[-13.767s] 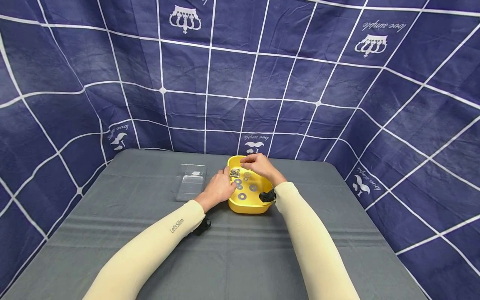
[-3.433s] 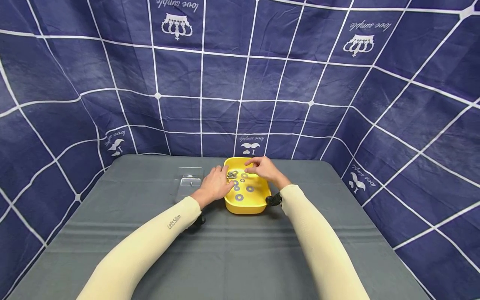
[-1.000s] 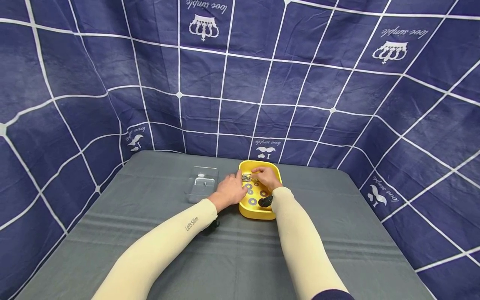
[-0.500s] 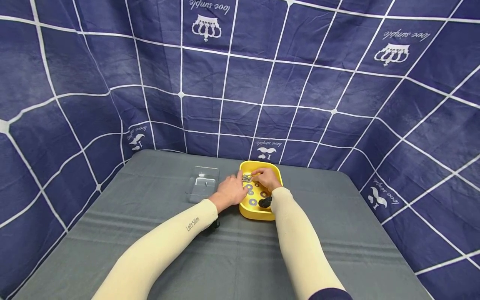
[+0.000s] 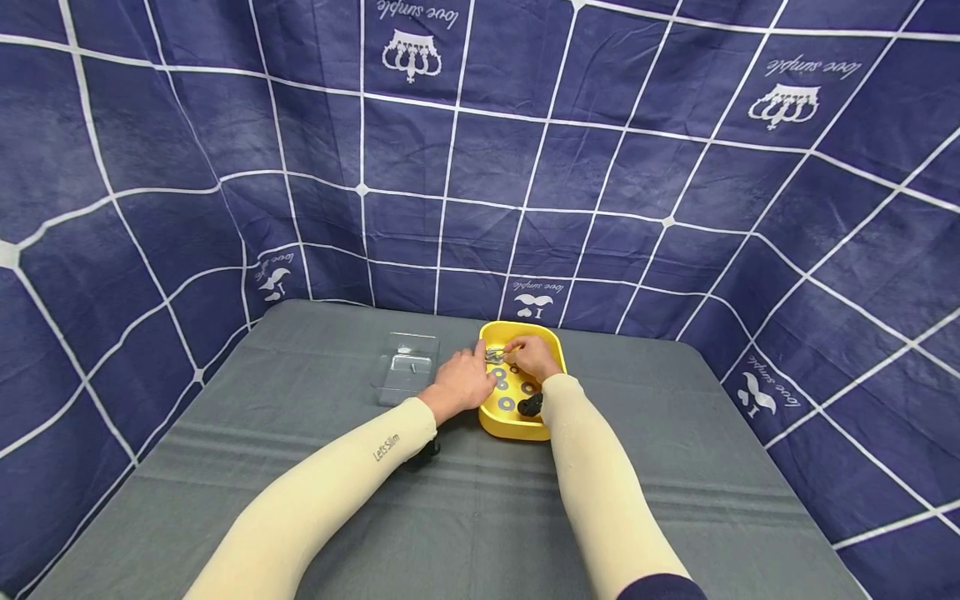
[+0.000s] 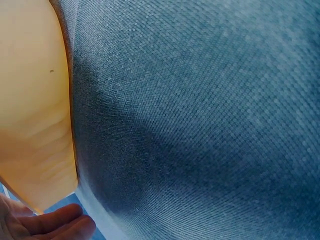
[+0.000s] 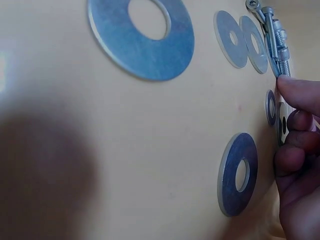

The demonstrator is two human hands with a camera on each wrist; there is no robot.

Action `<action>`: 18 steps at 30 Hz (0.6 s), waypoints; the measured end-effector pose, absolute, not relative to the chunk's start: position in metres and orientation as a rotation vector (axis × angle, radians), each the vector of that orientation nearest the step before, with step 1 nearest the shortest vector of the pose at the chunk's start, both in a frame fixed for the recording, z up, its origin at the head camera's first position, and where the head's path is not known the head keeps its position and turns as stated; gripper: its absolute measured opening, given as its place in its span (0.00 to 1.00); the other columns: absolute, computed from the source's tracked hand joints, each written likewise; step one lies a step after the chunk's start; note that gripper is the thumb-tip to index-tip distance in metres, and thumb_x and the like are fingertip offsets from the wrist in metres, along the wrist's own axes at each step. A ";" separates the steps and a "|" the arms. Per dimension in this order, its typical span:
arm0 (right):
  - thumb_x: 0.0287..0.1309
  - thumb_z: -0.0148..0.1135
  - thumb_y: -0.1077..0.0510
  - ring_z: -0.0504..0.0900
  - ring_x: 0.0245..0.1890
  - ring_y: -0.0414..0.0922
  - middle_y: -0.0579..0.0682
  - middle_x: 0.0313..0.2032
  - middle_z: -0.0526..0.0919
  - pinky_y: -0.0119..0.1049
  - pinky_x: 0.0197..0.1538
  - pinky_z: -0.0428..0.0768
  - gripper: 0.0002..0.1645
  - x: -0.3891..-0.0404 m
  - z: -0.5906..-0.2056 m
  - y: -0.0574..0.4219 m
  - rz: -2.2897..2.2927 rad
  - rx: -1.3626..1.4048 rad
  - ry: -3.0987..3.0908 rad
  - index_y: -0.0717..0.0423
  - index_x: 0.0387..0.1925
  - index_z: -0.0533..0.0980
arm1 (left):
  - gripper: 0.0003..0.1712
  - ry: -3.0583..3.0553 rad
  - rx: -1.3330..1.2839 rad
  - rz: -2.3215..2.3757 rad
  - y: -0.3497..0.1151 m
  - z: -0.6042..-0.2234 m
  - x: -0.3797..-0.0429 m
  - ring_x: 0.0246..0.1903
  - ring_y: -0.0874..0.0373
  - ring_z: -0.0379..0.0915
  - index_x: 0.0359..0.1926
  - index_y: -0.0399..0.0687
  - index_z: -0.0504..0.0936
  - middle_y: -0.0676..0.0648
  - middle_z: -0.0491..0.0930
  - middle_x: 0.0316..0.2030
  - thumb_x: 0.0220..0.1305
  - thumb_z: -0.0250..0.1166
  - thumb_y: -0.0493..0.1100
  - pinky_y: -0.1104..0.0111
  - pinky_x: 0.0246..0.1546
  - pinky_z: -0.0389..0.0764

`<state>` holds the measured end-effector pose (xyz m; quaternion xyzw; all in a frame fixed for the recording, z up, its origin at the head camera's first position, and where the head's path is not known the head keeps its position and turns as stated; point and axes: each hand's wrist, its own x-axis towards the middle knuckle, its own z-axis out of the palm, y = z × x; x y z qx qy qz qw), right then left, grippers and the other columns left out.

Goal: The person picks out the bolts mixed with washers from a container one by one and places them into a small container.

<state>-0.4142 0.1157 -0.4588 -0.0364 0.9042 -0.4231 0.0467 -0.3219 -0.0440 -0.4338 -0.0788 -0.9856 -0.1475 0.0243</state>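
In the head view, a yellow bin [image 5: 517,428] stands near the back of the table. My left hand [image 5: 463,379] grips its left rim, thumb inside; in the left wrist view, fingers show beside the bin's outer wall. My right hand [image 5: 534,354] reaches into the bin, fingers curled and thumb tip right at a bunch of socket-head bolts [image 7: 270,25] by the far left wall. The index fingertip is hidden, so I cannot tell if a bolt is pinched. Several flat washers, such as a large washer [image 7: 182,45] and a smaller washer [image 7: 229,195], lie on the bin floor.
Left of the bin stands a clear plastic box [image 5: 397,398] with compartments; one small bolt [image 5: 412,368] lies in it. The table has a grey cloth [image 5: 465,517]. A blue curtain [image 5: 480,150] with white lines rises behind and at both sides.
Since 3.4 seconds ago my right hand has lowered to the bolts; over the last second it hardly moves. Compared with 13.8 seconds ago, a bolt now shows in the clear box. My left hand stays on the rim.
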 end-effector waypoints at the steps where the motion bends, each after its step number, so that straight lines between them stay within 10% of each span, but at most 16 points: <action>1: 0.59 0.68 0.63 0.76 0.28 0.42 0.52 0.35 0.83 0.28 0.30 0.74 0.08 -0.414 -0.458 0.116 -1.277 -0.121 2.767 0.59 0.40 0.85 | 0.39 -3.051 -0.241 -0.453 -0.044 -0.434 -0.322 0.55 0.43 0.76 0.74 0.42 0.57 0.36 0.78 0.54 0.69 0.55 0.55 0.51 0.55 0.78; 18: 0.61 0.68 0.60 0.73 0.22 0.42 0.48 0.22 0.77 0.30 0.25 0.71 0.07 -0.417 -0.454 0.114 -1.047 -0.206 2.832 0.60 0.30 0.83 | 0.38 -3.050 -0.256 -0.417 -0.044 -0.430 -0.320 0.55 0.42 0.75 0.72 0.42 0.60 0.35 0.77 0.52 0.68 0.57 0.55 0.52 0.55 0.78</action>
